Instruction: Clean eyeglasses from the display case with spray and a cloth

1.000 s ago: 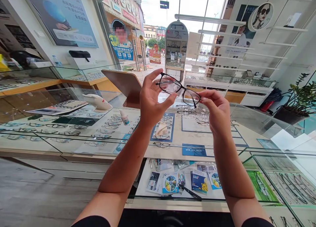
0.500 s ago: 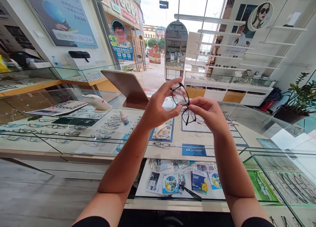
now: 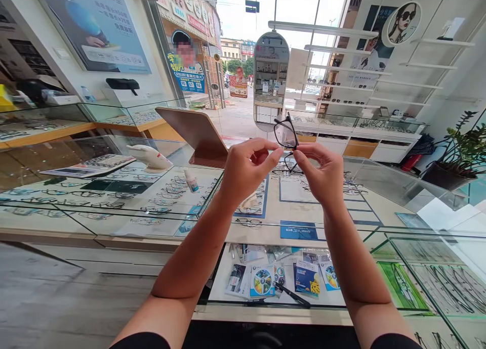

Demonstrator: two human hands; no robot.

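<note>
Both hands hold a pair of black-framed glasses (image 3: 286, 134) up above the glass counter (image 3: 114, 212). My left hand (image 3: 248, 168) pinches the frame's lower edge with thumb and forefinger. My right hand (image 3: 321, 173) pinches the frame from the right side, fingers curled. The glasses stand on edge, one lens showing above the fingertips, the rest hidden behind them. A crumpled cloth (image 3: 248, 201) lies on the counter below my left hand.
Under the counter glass lie several rows of spectacle frames. On it are a small dropper bottle (image 3: 192, 181), a white handheld device (image 3: 149, 158) and a tilted brown stand (image 3: 195, 131). A mirror (image 3: 270, 76) stands behind. A potted plant (image 3: 453, 157) is at right.
The glasses went from held wide and level between spread hands to turned on edge. My hands have come together, pinching them close in front of the mirror.
</note>
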